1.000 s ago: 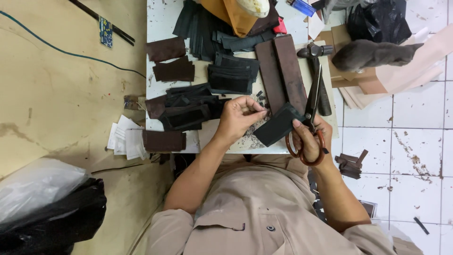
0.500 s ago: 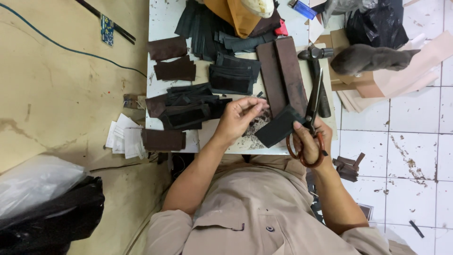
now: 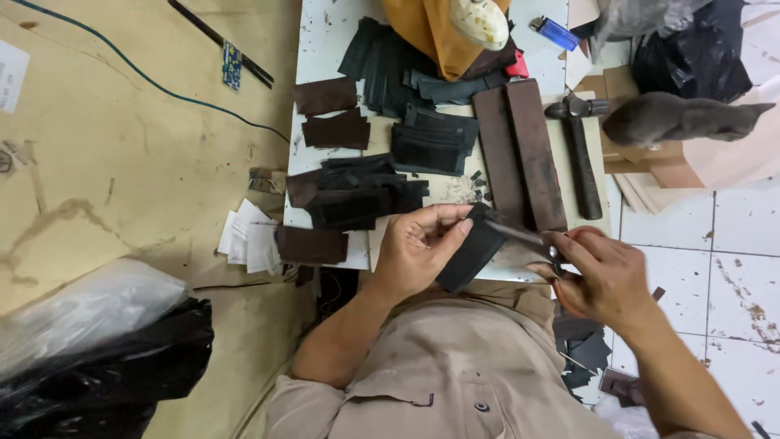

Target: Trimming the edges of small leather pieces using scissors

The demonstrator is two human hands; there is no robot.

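My left hand (image 3: 418, 248) pinches a flat black leather piece (image 3: 470, 258) at its upper edge, just above the table's near edge. My right hand (image 3: 603, 276) grips a pair of scissors (image 3: 530, 236) whose blades point left and bite into the top of that piece. Both hands hover over the white worktable (image 3: 325, 32), close to my beige shirt.
Stacks of dark leather pieces (image 3: 357, 191) cover the table's middle. Two long brown blocks (image 3: 520, 154) and a hammer (image 3: 581, 154) lie to the right. A blue lighter (image 3: 555, 32), a black bag (image 3: 97, 382), white papers (image 3: 248, 240) and tiled floor (image 3: 731, 284) surround the table.
The scissors have swung from pointing away from me to pointing left into the piece. My right hand has turned over, and the leather piece is tilted closer to my body.
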